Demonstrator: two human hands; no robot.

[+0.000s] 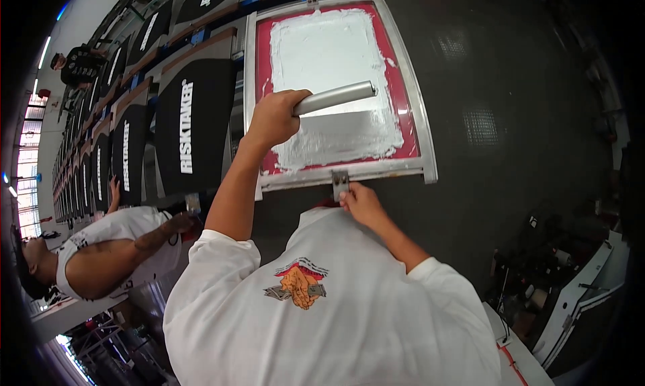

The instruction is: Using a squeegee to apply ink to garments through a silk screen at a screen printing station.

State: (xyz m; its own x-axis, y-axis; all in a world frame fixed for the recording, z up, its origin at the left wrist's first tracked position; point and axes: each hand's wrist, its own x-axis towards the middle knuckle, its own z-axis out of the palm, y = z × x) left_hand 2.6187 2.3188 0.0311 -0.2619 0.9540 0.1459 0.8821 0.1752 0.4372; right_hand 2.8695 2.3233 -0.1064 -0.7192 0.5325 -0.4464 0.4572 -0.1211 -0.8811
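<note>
Head view, looking down over my own white T-shirt [336, 319].

Left hand [274, 117]: grip wrapped tight around the near end of the squeegee handle [336, 97], a silver bar lying across the middle of the screen. Fingers fully curled over the bar; forearm comes up from the lower edge at a slant.

Right hand [361, 203]: grip pinched on the small metal clamp tab [340, 182] at the near edge of the screen frame [430, 144], thumb and fingertips pressed together on it.

The screen frame is pale metal, lying roughly flat in front of me, its far edge toward the top of the picture. The mesh shows red [406, 117] round the border, and white ink [329, 50] covers most of the middle, thick and uneven at its edges. Below the squeegee the ink looks thinner and greyer.

To my left, a row of black garments with white lettering [191, 124] runs away along a line of boards. A second person in a white shirt [101, 251] stands just left of me, one hand at the near board. A third person in black [77, 63] is well off down the row.

Dark floor [510, 83] to the right of the frame.
</note>
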